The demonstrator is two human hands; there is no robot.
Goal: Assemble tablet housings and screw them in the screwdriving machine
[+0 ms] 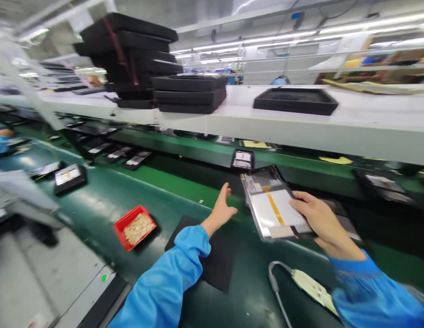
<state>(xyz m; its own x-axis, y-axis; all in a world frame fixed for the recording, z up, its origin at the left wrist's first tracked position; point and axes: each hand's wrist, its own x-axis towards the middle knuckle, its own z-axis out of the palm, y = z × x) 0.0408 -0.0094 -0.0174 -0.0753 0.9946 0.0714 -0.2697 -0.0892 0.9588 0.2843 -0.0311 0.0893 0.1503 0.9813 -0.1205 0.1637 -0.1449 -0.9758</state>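
My right hand (316, 221) grips the right edge of an opened tablet (276, 205), thumb on top. The tablet's inside faces up, showing a white battery, an orange tape strip and a circuit board along the far end. It is held tilted over the edge between the bench and the conveyor. To its left, my left hand (221, 210) reaches forward with fingers apart, touching nothing. Beneath my left forearm a black mat (219, 264) lies on the green bench. Another device (342, 218) shows partly behind my right hand.
A red tray (120, 228) of small tan pieces sits left of the mat. A pale corded tool (312, 287) lies at front right. Several opened tablets (138, 159) line the conveyor (164, 180). Black foam trays (189, 98) are stacked on the white shelf (239, 120) above.
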